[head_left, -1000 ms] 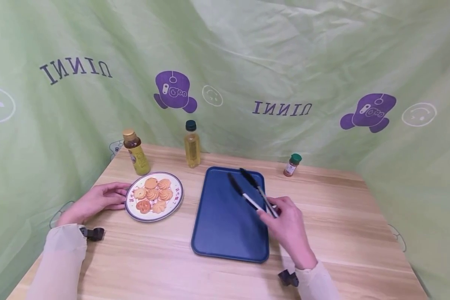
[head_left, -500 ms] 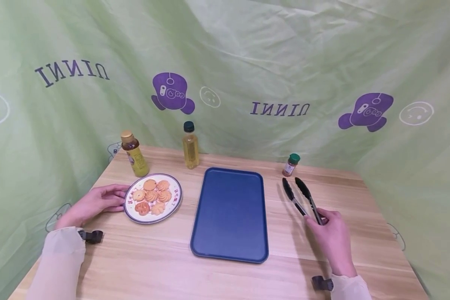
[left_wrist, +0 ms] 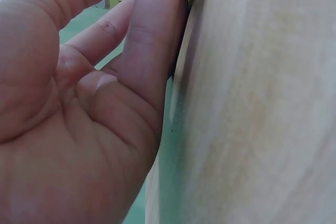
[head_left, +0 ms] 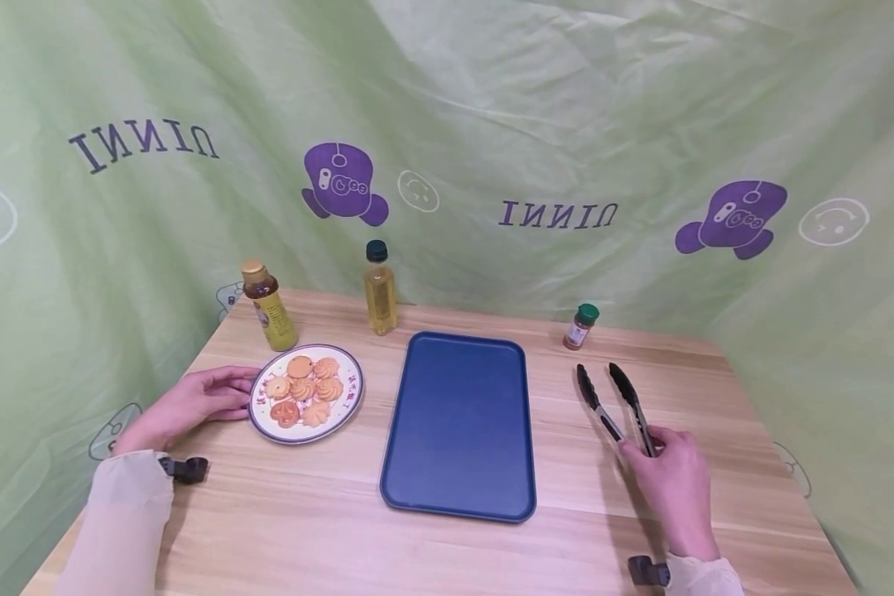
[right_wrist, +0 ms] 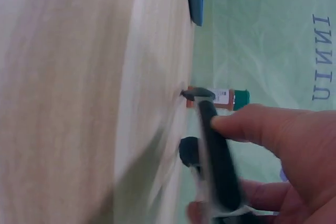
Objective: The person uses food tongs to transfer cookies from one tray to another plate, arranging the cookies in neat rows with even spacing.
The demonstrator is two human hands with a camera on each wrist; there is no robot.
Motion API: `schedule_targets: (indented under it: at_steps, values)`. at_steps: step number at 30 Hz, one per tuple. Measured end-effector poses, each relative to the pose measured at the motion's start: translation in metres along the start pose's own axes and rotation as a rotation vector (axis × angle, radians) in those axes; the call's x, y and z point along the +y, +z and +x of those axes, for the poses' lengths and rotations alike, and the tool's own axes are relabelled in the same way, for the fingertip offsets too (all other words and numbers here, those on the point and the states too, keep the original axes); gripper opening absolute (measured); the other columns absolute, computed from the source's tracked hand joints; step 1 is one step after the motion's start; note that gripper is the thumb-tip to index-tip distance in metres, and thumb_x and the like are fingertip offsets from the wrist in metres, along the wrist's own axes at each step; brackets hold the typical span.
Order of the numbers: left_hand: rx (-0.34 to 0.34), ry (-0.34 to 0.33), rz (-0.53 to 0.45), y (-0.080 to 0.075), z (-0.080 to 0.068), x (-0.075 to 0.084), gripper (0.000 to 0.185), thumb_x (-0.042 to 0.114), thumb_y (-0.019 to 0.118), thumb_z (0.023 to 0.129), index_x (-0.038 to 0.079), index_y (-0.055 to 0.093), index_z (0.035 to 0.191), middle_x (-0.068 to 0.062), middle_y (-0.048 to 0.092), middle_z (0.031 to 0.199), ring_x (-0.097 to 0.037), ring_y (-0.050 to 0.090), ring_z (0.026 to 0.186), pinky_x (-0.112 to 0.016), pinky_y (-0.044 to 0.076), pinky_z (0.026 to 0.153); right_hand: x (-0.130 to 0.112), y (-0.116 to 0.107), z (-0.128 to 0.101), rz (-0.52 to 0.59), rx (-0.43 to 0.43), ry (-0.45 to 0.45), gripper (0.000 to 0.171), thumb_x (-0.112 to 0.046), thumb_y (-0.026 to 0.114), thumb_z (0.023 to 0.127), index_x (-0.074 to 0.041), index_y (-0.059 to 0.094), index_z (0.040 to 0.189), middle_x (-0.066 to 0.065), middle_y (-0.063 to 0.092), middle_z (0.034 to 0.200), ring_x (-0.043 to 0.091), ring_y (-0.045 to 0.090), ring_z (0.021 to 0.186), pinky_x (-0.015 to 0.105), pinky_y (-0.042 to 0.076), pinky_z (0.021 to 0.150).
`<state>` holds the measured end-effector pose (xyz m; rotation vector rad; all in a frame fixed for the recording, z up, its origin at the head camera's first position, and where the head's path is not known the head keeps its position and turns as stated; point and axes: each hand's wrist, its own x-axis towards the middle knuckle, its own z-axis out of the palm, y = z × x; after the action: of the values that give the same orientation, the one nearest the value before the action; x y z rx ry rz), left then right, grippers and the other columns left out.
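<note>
Wooden table (head_left: 447, 546) against a green printed backdrop (head_left: 536, 99). At right, tongs (head_left: 617, 406) pinched by the curled fingers of the right hand (head_left: 670, 488), black tips apart and resting on the wood beside a blue tray (head_left: 458, 426). At left, left hand (head_left: 186, 406) lying flat with relaxed fingers against a plate of cookies (head_left: 305, 389). Behind, two bottles and a spice jar (head_left: 581, 326).

Head view high over table (head_left: 447, 546), wrist views close, sideways (shared tabletop)
</note>
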<state>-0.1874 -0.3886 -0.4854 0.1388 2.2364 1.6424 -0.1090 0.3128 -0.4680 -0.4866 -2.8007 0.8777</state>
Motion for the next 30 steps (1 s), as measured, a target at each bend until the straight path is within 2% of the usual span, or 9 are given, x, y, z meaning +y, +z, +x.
schedule_targets:
  at_steps: [3, 8, 16, 20, 25, 27, 30]
  values:
    - [0.002, -0.003, -0.003, 0.000, 0.000, -0.001, 0.066, 0.005, 0.065, 0.112, -0.014, 0.034, 0.167, -0.009, 0.068, 0.132, -0.006, 0.078, 0.113, -0.030, 0.071, 0.101, 0.000, 0.000, -0.002, -0.019, -0.020, -0.001, 0.064, -0.027, 0.087, 0.094, 0.016, 0.068, 0.137, 0.039, 0.068, 0.123, 0.051, 0.066, 0.107, 0.060, 0.056, 0.084]
    - [0.005, -0.007, 0.004, 0.001, 0.000, 0.000, 0.067, 0.006, 0.066, 0.112, -0.014, 0.034, 0.168, -0.011, 0.067, 0.133, -0.006, 0.078, 0.113, -0.030, 0.071, 0.101, 0.001, 0.001, -0.004, -0.046, -0.001, -0.011, 0.062, -0.027, 0.089, 0.090, 0.016, 0.071, 0.130, 0.036, 0.071, 0.115, 0.049, 0.067, 0.103, 0.057, 0.054, 0.082]
    - [0.000, 0.010, 0.001, 0.000, -0.001, -0.001, 0.068, 0.004, 0.066, 0.111, -0.016, 0.034, 0.167, -0.006, 0.070, 0.129, -0.006, 0.078, 0.112, -0.030, 0.071, 0.101, 0.002, -0.002, -0.006, -0.090, -0.051, -0.010, 0.066, -0.031, 0.089, 0.091, 0.018, 0.070, 0.131, 0.037, 0.071, 0.115, 0.048, 0.068, 0.101, 0.058, 0.055, 0.082]
    - [-0.007, 0.000, 0.018, -0.001, -0.002, 0.003, 0.067, 0.005, 0.065, 0.112, -0.016, 0.033, 0.167, -0.014, 0.069, 0.133, -0.007, 0.079, 0.112, -0.031, 0.071, 0.101, 0.003, -0.001, -0.011, -0.097, -0.044, -0.007, 0.067, -0.032, 0.089, 0.090, 0.017, 0.070, 0.132, 0.037, 0.069, 0.117, 0.048, 0.066, 0.104, 0.060, 0.055, 0.082]
    - [0.012, -0.023, 0.142, -0.001, -0.004, 0.012, 0.062, 0.012, 0.062, 0.115, -0.015, 0.038, 0.165, -0.034, 0.066, 0.143, -0.009, 0.079, 0.106, -0.032, 0.073, 0.095, 0.004, 0.000, -0.013, -0.106, -0.023, -0.005, 0.069, -0.032, 0.090, 0.090, 0.017, 0.069, 0.133, 0.037, 0.067, 0.113, 0.047, 0.065, 0.099, 0.059, 0.055, 0.078]
    - [0.042, -0.039, 0.211, 0.001, -0.005, 0.017, 0.060, 0.016, 0.061, 0.116, -0.015, 0.040, 0.164, -0.036, 0.068, 0.143, -0.010, 0.079, 0.102, -0.030, 0.074, 0.091, 0.005, 0.000, -0.012, -0.114, -0.018, -0.006, 0.070, -0.033, 0.090, 0.090, 0.016, 0.069, 0.134, 0.037, 0.068, 0.112, 0.047, 0.066, 0.097, 0.058, 0.055, 0.076]
    - [0.092, -0.033, 0.321, 0.006, -0.006, 0.024, 0.056, 0.017, 0.059, 0.117, -0.016, 0.045, 0.160, -0.034, 0.073, 0.132, -0.013, 0.079, 0.095, -0.029, 0.074, 0.084, 0.006, -0.002, -0.012, -0.130, -0.029, -0.008, 0.072, -0.036, 0.088, 0.093, 0.017, 0.067, 0.137, 0.038, 0.068, 0.113, 0.048, 0.066, 0.097, 0.058, 0.055, 0.076]
